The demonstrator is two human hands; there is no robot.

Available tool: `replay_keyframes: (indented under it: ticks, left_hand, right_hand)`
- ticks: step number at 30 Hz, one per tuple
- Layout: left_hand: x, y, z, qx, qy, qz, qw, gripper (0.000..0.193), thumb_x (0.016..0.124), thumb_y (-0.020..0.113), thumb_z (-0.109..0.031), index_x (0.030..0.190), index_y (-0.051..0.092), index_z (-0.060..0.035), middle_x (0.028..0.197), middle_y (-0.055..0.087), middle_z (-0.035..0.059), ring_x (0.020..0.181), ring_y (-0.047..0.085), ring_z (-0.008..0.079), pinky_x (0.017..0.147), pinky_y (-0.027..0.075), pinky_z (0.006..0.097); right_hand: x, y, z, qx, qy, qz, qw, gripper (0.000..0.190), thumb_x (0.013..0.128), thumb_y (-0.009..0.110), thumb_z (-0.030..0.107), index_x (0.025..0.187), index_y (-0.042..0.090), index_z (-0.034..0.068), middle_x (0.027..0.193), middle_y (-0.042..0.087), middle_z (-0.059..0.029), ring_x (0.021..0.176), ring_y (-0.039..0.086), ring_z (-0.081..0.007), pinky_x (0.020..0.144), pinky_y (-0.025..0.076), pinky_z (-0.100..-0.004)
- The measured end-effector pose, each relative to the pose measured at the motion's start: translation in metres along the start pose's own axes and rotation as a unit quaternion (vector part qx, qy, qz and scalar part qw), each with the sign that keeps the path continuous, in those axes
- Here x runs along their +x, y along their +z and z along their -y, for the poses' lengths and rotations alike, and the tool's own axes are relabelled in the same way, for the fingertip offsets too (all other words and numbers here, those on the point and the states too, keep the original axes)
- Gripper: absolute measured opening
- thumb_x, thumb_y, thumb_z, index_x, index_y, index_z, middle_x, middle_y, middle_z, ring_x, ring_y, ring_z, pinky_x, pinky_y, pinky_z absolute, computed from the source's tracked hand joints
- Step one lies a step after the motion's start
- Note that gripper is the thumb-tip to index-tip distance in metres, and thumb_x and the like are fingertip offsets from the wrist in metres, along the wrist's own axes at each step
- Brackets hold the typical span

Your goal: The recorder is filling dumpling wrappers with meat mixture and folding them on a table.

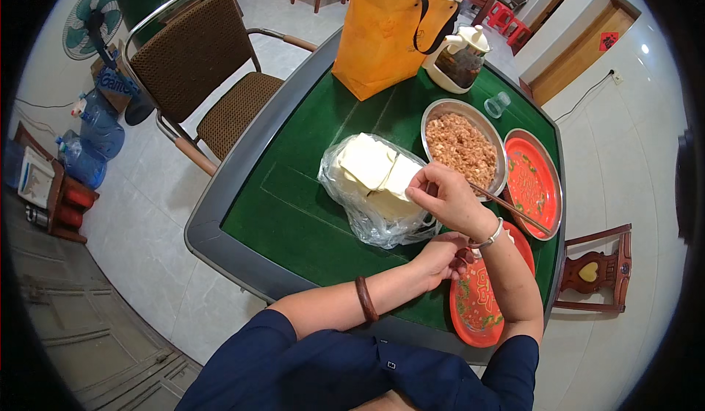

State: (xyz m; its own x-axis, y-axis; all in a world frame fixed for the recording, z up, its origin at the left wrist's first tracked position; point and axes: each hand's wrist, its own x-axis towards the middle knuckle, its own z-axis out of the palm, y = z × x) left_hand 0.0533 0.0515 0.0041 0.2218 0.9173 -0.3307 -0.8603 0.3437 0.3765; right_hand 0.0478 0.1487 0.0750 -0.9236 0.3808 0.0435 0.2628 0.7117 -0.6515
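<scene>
A stack of pale square dough wrappers (366, 163) lies in a clear plastic bag (380, 229) on the green table. My right hand (454, 199) is at the stack's right edge, thumb and forefinger close together. Whether a wrapper is pinched between them cannot be made out. Below it, my left hand (440, 258) has curled fingers at the edge of a red oval tray (479, 306); a small white piece shows by its fingertips, held or lying there. Beyond my right hand is a metal bowl (500, 155) of minced filling (460, 144). Chopsticks (515, 211) slant from the bowl over a second red tray (531, 177).
An orange bag (380, 36) and a glass kettle (460, 61) of dark liquid stand at the table's far side. Nearby is a clear plastic cup (497, 105). Chairs stand left (187, 58) and right (597, 270) of the table.
</scene>
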Motion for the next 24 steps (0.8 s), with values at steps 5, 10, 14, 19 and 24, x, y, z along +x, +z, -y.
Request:
replay_keyframes:
  ticks: [5,10,14,19,24]
  left_hand:
    - [0.003,0.001,0.001,0.023,0.021,-0.018,0.999,0.012,0.094,0.048,-0.019,0.095,0.053,-0.0085,0.073,0.057,0.0042,0.052,0.052,0.0117,0.041,0.037,0.0234]
    - [-0.005,0.007,-0.007,0.12,0.077,-0.036,0.989,0.013,0.093,0.049,-0.017,0.098,0.053,-0.0055,0.074,0.057,0.0039,0.049,0.052,0.0098,0.037,0.037,0.0211]
    - [-0.02,0.017,-0.018,0.199,0.13,-0.021,0.971,0.013,0.093,0.049,-0.016,0.095,0.054,-0.004,0.07,0.057,0.0039,0.045,0.05,0.0084,0.035,0.035,0.0201]
    - [-0.041,-0.001,-0.031,0.122,0.259,-0.093,0.954,0.012,0.092,0.048,-0.015,0.097,0.053,-0.0056,0.066,0.054,0.0036,0.045,0.049,0.0095,0.035,0.034,0.0212]
    - [-0.052,-0.006,-0.053,-0.006,0.357,-0.113,0.927,0.042,0.092,0.046,-0.012,0.131,0.032,-0.0026,0.075,0.056,0.0085,0.053,0.054,0.016,0.043,0.04,0.025]
  right_hand:
    - [0.004,-0.001,-0.004,0.072,0.065,-0.014,0.995,0.017,0.084,0.067,0.017,0.085,0.063,0.001,0.073,0.057,-0.0031,0.063,0.053,-0.0098,0.058,0.045,-0.0262]
    - [0.007,0.0,-0.006,0.055,0.048,-0.055,0.996,0.017,0.086,0.066,0.017,0.086,0.063,0.0,0.071,0.059,-0.0018,0.061,0.053,-0.0076,0.055,0.045,-0.0251]
    - [0.016,-0.006,-0.006,0.109,0.083,-0.015,0.99,0.014,0.089,0.065,0.016,0.089,0.062,0.002,0.072,0.058,0.0032,0.059,0.051,-0.0026,0.049,0.041,-0.0197]
    - [0.027,-0.015,-0.022,0.111,0.073,-0.007,0.991,0.015,0.088,0.066,0.016,0.089,0.063,0.001,0.071,0.058,0.0027,0.057,0.051,-0.0037,0.049,0.043,-0.0208]
    - [0.032,-0.03,-0.014,0.204,0.104,0.006,0.973,0.014,0.089,0.065,0.016,0.09,0.06,0.003,0.068,0.058,0.0009,0.051,0.053,-0.0041,0.042,0.041,-0.0182]
